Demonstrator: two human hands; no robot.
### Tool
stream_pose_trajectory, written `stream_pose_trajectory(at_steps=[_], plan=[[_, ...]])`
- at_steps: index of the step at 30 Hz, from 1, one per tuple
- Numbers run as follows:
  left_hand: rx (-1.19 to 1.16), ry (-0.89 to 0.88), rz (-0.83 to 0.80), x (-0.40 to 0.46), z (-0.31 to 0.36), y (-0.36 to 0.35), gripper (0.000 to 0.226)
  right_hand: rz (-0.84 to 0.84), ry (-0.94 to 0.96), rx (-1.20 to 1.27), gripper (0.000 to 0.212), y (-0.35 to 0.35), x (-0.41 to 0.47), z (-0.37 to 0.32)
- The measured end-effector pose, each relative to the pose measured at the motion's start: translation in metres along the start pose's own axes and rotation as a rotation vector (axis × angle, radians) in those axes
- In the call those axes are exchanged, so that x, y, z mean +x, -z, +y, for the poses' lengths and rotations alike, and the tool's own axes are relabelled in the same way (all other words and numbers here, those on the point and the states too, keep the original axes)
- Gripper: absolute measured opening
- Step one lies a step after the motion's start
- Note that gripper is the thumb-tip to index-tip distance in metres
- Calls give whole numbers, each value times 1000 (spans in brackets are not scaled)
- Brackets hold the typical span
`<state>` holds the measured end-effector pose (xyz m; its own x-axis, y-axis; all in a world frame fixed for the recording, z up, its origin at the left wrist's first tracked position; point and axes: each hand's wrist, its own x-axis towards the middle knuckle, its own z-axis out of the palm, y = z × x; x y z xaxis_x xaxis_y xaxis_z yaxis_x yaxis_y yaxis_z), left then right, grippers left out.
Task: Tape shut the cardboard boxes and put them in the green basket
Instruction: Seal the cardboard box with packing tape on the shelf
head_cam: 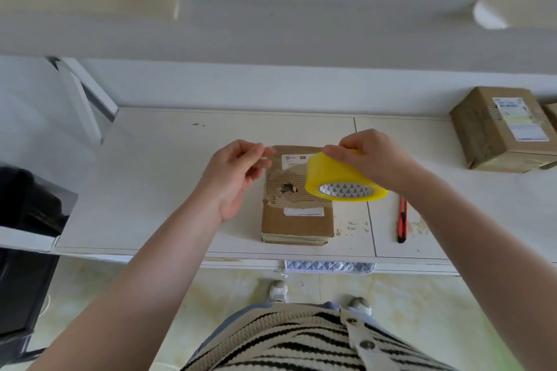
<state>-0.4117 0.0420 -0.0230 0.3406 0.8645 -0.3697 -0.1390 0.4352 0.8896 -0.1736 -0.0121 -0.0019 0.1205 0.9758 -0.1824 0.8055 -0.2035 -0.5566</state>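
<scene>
Gripping a wide roll of translucent yellow packing tape [343,179] from above, the right hand [372,156] is holding it in the air over the right half of a flat brown cardboard box [297,214] — its fingers are curled across the roll's outer band, the thumb pressing near the upper left edge, and the white patterned core is facing the camera. The left hand [233,178] is hovering just left of the roll, palm turned toward it, its fingers bent with thumb and fingertips drawn close together near the box's far left corner; whether a clear strip of tape is pinched between them is something I cannot tell, as that spot is blurred.

The flat box is lying on the white table [150,190] near its front edge, directly under both hands, its top face torn, with a ragged hole showing corrugation and white label pieces above and below the tear. A red and black utility knife [402,218] is resting on the table to the right of the box, pointing front to back. Farther right — at the table's back corner — a taller brown cardboard parcel [503,129] with a white shipping label is sitting well apart from the hands. A black bin [27,220] is standing off the table's left end.
</scene>
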Motion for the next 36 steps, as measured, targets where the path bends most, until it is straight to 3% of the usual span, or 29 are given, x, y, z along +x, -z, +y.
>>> stream_pose_trajectory(at_steps=[5,15,22,25,28,31,33,36], plan=[[-183,121,-127,4,5,12,22,-6,-16,48,51,0,1,3],[44,131,-14,14,4,9,17,-3,-19,7,47,3,-1,9],[375,-232,171,13,-6,12,25,-18,-81,-16,48,7,0,26],[461,-300,183,14,-9,11,23,-11,-84,-5,46,4,0,27],[454,-217,151,19,-7,10,21,11,-79,-7,41,5,-1,27],[351,-23,78,22,-4,10,9,28,-61,-15,40,6,0,27],[347,59,83,25,-5,11,27,21,-47,-25,41,5,1,26],[389,119,94,29,-8,11,34,7,-37,-22,41,3,2,25]])
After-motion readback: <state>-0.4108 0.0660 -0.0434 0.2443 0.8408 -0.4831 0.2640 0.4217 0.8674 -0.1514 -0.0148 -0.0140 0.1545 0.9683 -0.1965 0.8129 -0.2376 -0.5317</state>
